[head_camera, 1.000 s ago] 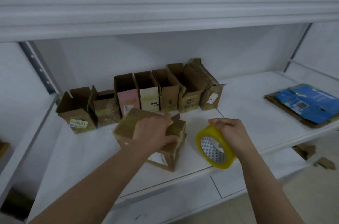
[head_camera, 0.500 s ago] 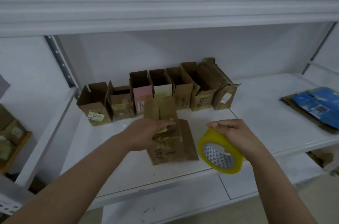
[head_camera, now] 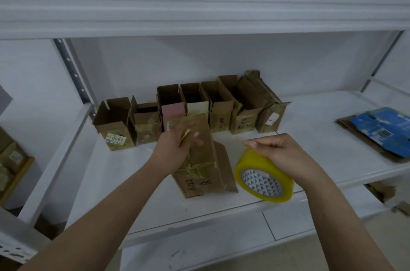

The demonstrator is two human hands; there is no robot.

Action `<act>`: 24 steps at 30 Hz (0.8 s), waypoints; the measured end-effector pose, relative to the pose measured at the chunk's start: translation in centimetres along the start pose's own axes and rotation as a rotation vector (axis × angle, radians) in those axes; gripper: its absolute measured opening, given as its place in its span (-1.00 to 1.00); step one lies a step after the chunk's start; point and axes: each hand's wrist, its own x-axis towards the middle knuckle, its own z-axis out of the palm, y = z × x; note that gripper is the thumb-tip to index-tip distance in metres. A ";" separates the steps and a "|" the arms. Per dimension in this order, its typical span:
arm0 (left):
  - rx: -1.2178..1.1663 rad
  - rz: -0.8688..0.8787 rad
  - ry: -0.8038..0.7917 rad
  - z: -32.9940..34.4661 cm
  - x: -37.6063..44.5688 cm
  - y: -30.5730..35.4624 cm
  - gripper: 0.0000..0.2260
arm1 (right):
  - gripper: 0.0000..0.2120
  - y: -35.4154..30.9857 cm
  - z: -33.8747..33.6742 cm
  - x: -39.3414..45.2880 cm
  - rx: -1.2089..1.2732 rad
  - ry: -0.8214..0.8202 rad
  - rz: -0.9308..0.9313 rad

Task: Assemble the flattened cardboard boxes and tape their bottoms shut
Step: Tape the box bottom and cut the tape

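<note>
Since a second ago, the brown taped cardboard box point(head_camera: 203, 159) is lying turned lengthwise on the white shelf point(head_camera: 310, 128). Left hand point(head_camera: 175, 148) fingers are gripping it. At its 3 o'clock, right hand point(head_camera: 275, 150) fingers are gripping the yellow tape roll point(head_camera: 264, 178).

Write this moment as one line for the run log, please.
left hand: holds box on shelf | right hand: grips tape roll | finished boxes: row behind
</note>
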 end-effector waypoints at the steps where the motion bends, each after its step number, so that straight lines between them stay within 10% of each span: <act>1: -0.092 -0.050 0.018 -0.1 -0.1 0.8 -0.88 | -0.82 -0.1 0.0 -0.1 -0.006 -0.001 -0.006; 8: -0.243 -0.124 -0.247 1.7 -0.8 6.6 -0.69 | -0.83 -1.2 0.7 -0.5 -0.033 -0.058 -0.058; 16: -0.135 -0.102 -0.133 0.9 0.6 6.6 -0.81 | -0.36 -0.6 -0.4 -0.2 0.189 -0.121 0.082; 24: -0.156 -0.304 0.090 -4.8 -1.7 2.6 -0.78 | -0.47 -0.2 -2.3 0.6 0.109 -0.116 0.049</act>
